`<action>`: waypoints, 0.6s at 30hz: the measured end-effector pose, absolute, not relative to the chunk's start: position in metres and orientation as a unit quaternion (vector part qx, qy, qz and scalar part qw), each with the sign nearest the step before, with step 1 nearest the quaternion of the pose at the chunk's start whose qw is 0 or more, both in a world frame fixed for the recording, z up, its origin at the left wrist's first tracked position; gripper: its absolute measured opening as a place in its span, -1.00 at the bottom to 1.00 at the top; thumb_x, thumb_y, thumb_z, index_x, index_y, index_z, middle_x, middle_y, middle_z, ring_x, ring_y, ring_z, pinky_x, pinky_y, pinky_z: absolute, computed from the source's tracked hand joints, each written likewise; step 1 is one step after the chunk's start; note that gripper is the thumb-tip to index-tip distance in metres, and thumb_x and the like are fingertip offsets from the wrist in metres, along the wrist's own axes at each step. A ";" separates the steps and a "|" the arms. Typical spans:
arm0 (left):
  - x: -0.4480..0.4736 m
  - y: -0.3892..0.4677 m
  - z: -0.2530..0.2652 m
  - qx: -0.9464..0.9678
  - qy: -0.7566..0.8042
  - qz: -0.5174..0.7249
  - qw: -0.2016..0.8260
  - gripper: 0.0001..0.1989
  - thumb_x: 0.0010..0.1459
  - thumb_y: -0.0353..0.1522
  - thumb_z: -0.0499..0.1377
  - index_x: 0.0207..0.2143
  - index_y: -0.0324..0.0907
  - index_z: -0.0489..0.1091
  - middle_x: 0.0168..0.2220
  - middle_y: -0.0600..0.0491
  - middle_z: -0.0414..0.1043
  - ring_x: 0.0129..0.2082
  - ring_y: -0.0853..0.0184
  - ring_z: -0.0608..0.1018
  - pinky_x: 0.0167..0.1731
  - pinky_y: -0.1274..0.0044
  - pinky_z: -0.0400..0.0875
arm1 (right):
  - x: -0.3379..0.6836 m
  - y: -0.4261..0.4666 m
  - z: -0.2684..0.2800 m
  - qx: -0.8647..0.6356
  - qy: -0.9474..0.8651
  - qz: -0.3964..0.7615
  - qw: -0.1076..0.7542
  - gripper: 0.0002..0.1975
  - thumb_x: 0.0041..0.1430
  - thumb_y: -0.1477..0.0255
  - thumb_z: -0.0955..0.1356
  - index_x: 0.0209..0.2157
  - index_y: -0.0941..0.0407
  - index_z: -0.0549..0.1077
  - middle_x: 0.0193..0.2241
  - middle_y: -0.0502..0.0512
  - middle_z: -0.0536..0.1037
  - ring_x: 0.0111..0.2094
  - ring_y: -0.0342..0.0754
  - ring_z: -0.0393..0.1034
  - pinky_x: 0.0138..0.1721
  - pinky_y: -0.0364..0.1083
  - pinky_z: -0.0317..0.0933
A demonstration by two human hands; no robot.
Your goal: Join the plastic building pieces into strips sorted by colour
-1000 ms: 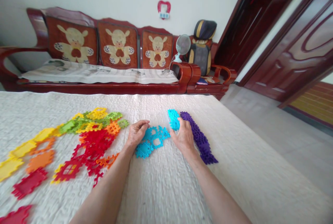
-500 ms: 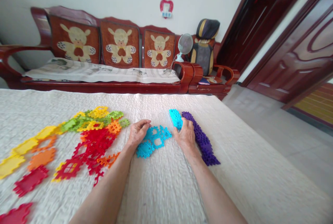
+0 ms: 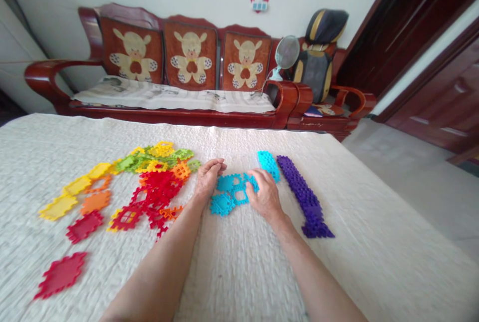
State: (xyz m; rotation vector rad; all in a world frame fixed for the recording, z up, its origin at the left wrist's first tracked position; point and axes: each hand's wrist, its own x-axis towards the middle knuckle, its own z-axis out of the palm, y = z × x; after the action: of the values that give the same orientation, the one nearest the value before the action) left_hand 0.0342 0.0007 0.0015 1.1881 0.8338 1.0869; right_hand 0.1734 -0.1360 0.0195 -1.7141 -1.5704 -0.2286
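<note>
Loose light-blue interlocking plastic tiles [image 3: 224,204], some solid and some with window-like openings, lie flat between my two hands. My left hand [image 3: 208,178] is at their left edge, fingers curled and pressed together; whatever may be inside is hidden. Over the right side of these tiles is my right hand [image 3: 265,194], its thumb and fingers apart at the rightmost tile. Just beyond it stands a tight row of light-blue tiles [image 3: 268,163]. Further right runs a longer row of purple tiles [image 3: 301,192].
Red tiles [image 3: 159,189], yellow tiles [image 3: 77,185], green tiles [image 3: 127,163] and orange tiles [image 3: 96,202] are spread on the left of the cloth-covered table [image 3: 232,282]. Behind the table stand a wooden sofa [image 3: 168,117] with bear-patterned cushions and a small fan [image 3: 286,52].
My right hand has left the standing light-blue row and moved back to the loose light-blue tiles, its fingers parting. My left hand stays beside them. The camera view has shifted.
</note>
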 end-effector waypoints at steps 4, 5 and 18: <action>0.032 0.000 0.005 0.511 0.354 0.455 0.637 -0.70 -0.04 -0.23 0.18 -0.26 -0.19 0.52 -0.36 -0.01 0.57 -0.30 0.31 0.59 -0.29 0.52 0.47 | 0.156 -0.132 0.016 -0.645 -0.673 -0.040 0.360 -0.62 0.17 0.45 0.30 0.05 0.14 0.39 0.03 0.22 0.48 0.09 0.09 0.32 0.14 0.11 0.19; 0.032 0.000 0.007 0.509 0.354 0.453 0.641 -0.70 -0.04 -0.24 0.18 -0.27 -0.18 0.52 -0.36 -0.01 0.56 -0.30 0.30 0.58 -0.29 0.51 0.47 | 0.153 -0.131 0.016 -0.647 -0.678 -0.028 0.349 -0.60 0.16 0.44 0.31 0.06 0.14 0.39 0.05 0.22 0.48 0.09 0.10 0.32 0.14 0.12 0.19; 0.030 -0.006 0.016 0.486 0.356 0.440 0.665 -0.73 -0.06 -0.27 0.21 -0.29 -0.19 0.53 -0.40 0.03 0.53 -0.36 0.35 0.54 -0.39 0.56 0.42 | 0.144 -0.134 0.020 -0.652 -0.717 0.016 0.246 -0.71 0.18 0.41 0.36 -0.04 0.09 0.44 0.11 0.19 0.45 0.17 0.16 0.21 0.15 0.23 0.01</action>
State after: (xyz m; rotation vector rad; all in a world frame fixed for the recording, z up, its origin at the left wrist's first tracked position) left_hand 0.0305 -0.0065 0.0165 1.0979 0.8042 0.9945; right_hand 0.1440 -0.1337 0.0200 -1.7795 -1.9565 0.0445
